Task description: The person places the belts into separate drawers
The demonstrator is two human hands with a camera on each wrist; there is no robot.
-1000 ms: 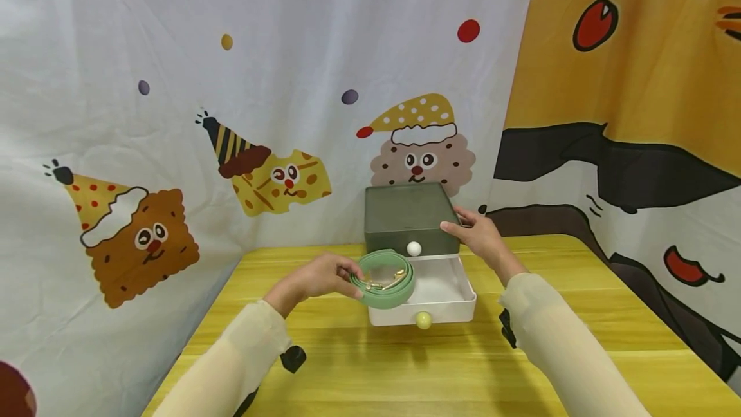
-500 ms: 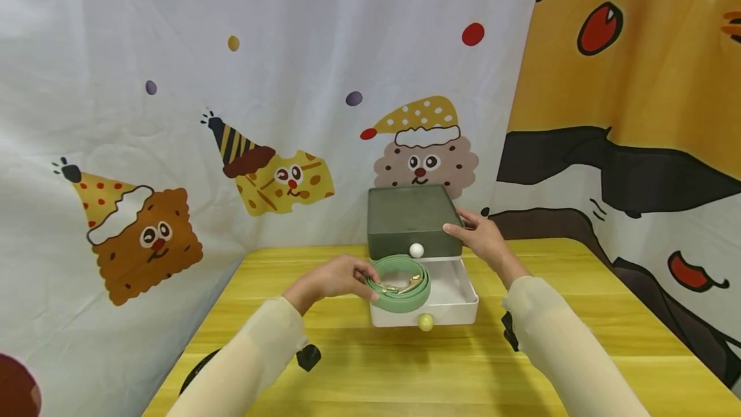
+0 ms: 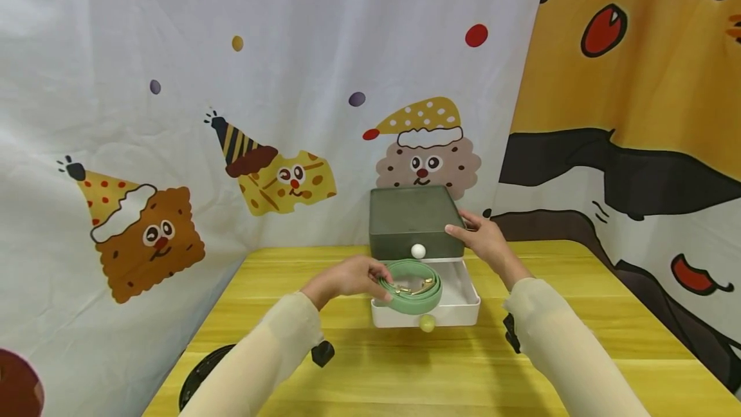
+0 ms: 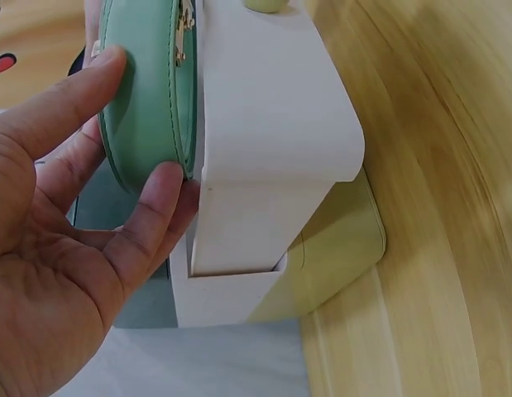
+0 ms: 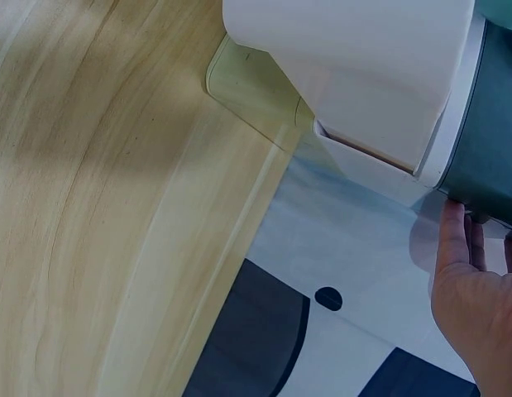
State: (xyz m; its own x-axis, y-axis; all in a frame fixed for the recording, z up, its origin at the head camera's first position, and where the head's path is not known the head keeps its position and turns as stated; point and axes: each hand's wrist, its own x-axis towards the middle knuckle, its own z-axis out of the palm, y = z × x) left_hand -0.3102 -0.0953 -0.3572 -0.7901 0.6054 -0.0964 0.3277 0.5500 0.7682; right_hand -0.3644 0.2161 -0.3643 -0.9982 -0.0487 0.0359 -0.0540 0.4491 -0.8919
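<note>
My left hand [image 3: 356,277] pinches a coiled green strap [image 3: 413,301] with stitched edges and gold metal clasps. The coil is over the left part of a pulled-out white drawer [image 3: 463,314] with a yellow-green knob [image 3: 427,323]. In the left wrist view, thumb and fingers hold the strap [image 4: 144,99] right beside the drawer's wall [image 4: 272,99]. Above that drawer is a dark green drawer box [image 3: 413,211] with a white knob [image 3: 418,251]. My right hand [image 3: 483,240] rests against its right side, thumb at the top edge, with extended fingers touching the side in the right wrist view.
The drawer unit stands on a yellow wood-grain table [image 3: 370,378] near its back edge, in front of a cartoon-printed curtain [image 3: 289,50]. A pale yellow-green base [image 4: 338,256] shows beneath the white drawer. A black round object [image 3: 199,372] lies at the left, partly behind my sleeve.
My left hand has moved right with the coiled strap, carrying it further over the white drawer. The right hand has stayed against the dark green box. The head view has shifted slightly.
</note>
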